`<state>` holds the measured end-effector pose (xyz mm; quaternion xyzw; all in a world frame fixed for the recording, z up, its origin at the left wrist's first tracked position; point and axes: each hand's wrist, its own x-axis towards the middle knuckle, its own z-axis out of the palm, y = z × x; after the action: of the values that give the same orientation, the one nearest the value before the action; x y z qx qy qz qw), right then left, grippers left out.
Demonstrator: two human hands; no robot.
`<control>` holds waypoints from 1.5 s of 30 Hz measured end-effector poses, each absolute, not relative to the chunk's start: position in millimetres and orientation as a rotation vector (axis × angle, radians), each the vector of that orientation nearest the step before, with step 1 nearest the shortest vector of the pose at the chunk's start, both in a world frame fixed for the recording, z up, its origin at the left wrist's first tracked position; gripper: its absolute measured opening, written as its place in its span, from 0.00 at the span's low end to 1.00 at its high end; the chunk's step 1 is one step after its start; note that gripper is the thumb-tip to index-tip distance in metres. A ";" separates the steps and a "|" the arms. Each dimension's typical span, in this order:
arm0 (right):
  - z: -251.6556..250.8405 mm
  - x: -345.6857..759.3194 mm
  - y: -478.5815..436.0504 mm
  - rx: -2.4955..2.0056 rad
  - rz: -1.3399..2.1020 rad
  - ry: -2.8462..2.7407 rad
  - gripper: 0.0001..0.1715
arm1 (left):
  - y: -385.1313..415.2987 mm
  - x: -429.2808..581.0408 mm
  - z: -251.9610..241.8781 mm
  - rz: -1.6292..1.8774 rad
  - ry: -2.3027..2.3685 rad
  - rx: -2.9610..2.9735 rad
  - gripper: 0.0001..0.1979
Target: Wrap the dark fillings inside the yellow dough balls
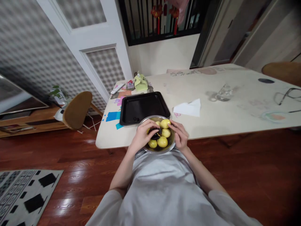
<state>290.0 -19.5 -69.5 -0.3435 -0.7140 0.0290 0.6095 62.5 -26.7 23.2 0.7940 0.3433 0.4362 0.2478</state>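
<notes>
Metal bowl point(172, 143) sits at the near table point(211, 122) edge, between both hands, holding 4 or so yellow round fruits point(162, 142). Left hand point(142, 135) curls over the bowl's left rim, fingers closed on a small dark object point(155, 135) just inside the bowl. Right hand point(180, 135) is on the right rim, fingertips touching the topmost fruit point(165, 123); grip there: cannot tell. Black baking tray point(143, 106) lies just beyond the hands, white folded paper point(188, 108) beyond the right hand.
</notes>
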 end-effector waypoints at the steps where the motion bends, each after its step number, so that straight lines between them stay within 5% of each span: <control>1: -69.5 290.0 -19.4 -0.787 0.069 -1.649 0.28 | -27.0 66.3 20.3 1.160 0.922 2.191 0.06; 15: -68.9 289.3 -19.2 -0.729 0.067 -1.648 0.27 | -26.5 68.0 14.6 0.940 0.979 2.378 0.08; 24: -67.7 288.8 -20.1 -0.743 0.077 -1.646 0.26 | -16.9 51.4 18.4 1.058 1.031 2.352 0.11; 29: -67.9 289.2 -19.7 -0.740 0.071 -1.639 0.26 | 17.2 9.0 8.3 1.272 1.434 2.239 0.16; 45: -67.3 290.9 -19.6 -0.717 0.058 -1.655 0.26 | 47.8 -11.6 -21.0 0.760 1.620 2.345 0.19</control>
<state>290.9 -19.6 -67.3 -0.3120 -0.7197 0.0251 0.6198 -11.6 47.8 -21.0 0.7913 0.5467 0.2565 0.0957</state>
